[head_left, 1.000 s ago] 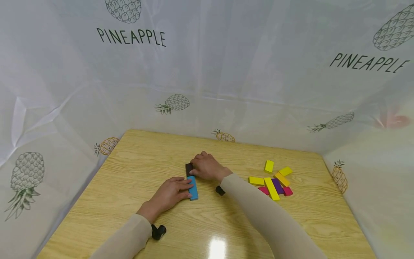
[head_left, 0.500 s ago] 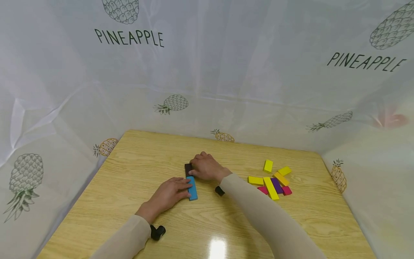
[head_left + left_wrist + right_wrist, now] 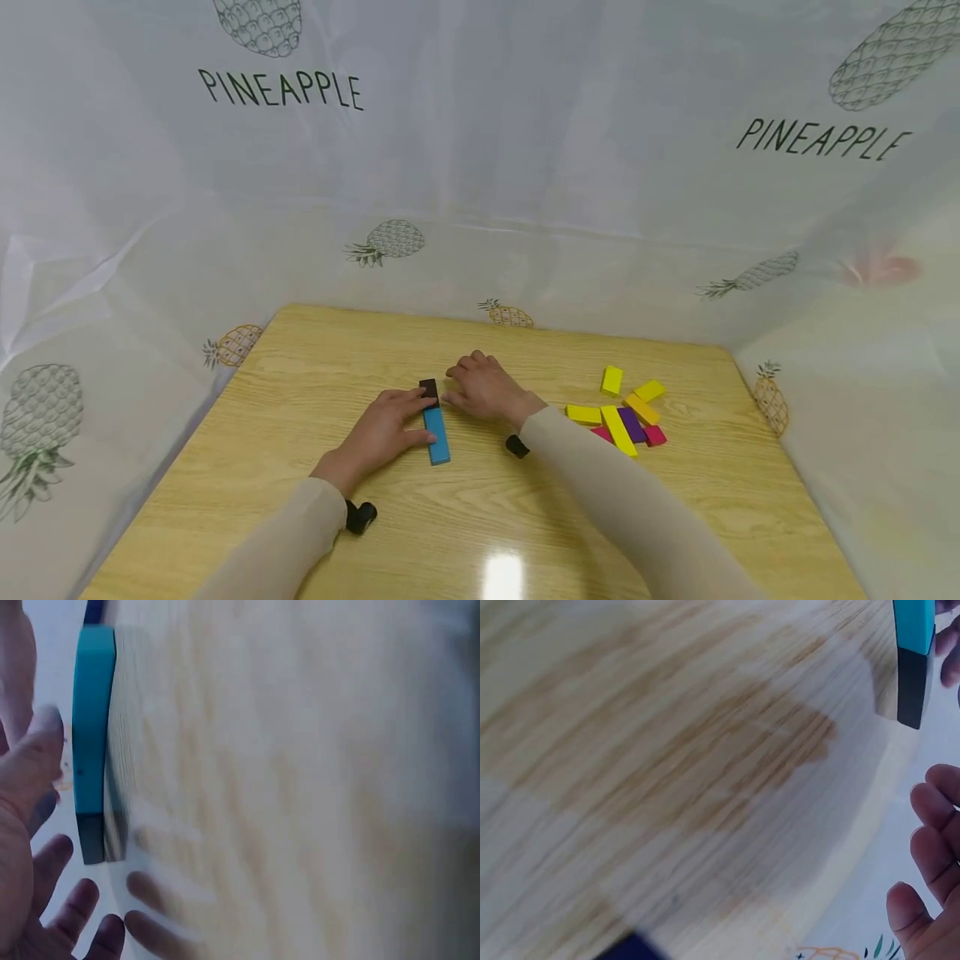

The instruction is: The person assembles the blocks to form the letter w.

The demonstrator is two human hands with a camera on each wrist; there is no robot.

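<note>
Left hand (image 3: 378,433) flat on the wooden table (image 3: 300,392), fingers straight and relaxed, fingertips touching the left edge of the blue block (image 3: 437,433) and the dark block (image 3: 429,392); nothing gripped. Right hand (image 3: 486,390) at 3 o'clock of the dark block, just beside it, fingers loosely spread and lying open on the table, holding nothing; contact with the block not clear from the head view. Blue block and dark block end to end in one line, dark one at 12 o'clock of the blue, both lying flat near the table's middle. Same pair seen edge-on in the left wrist view, blue block (image 3: 91,720) over dark end (image 3: 91,838).

Farther out, at 3 o'clock of the hands, a loose cluster of yellow blocks (image 3: 618,429), a purple block (image 3: 632,425) and pink blocks (image 3: 655,435), well apart from the line. Beyond the table, white pineapple-print sheeting (image 3: 480,167) all round.
</note>
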